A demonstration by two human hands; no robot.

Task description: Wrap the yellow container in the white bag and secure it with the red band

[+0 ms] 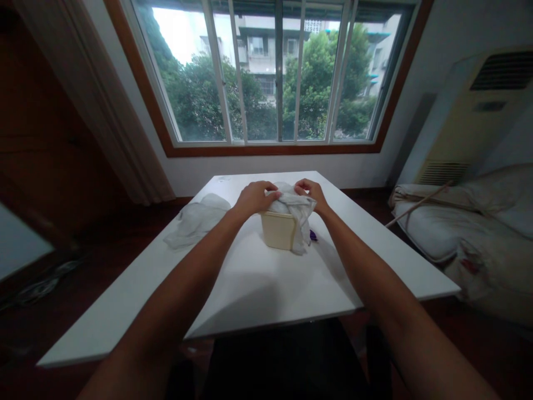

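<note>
The near part of the white desk point(300, 300) is left bare. Farther in, a cream box point(277, 231) is set near the middle, with a small purple thing point(313, 235) placed just beside it on the right; what it is cannot be told. The box's mouth is covered by a pale cloth point(289, 201), bunched on top and draped over the right side down toward the desk. The cloth is held from both sides by the hands: the left hand point(258, 197) is closed narrowly on it, and it is pinched by the right hand point(312, 193). The work is judged to be only partly done, since the hanging part is not yet gathered in. A second pale cloth point(197, 219) is left crumpled on the left, untouched. The far wall is filled largely by a window point(275, 150).
</note>
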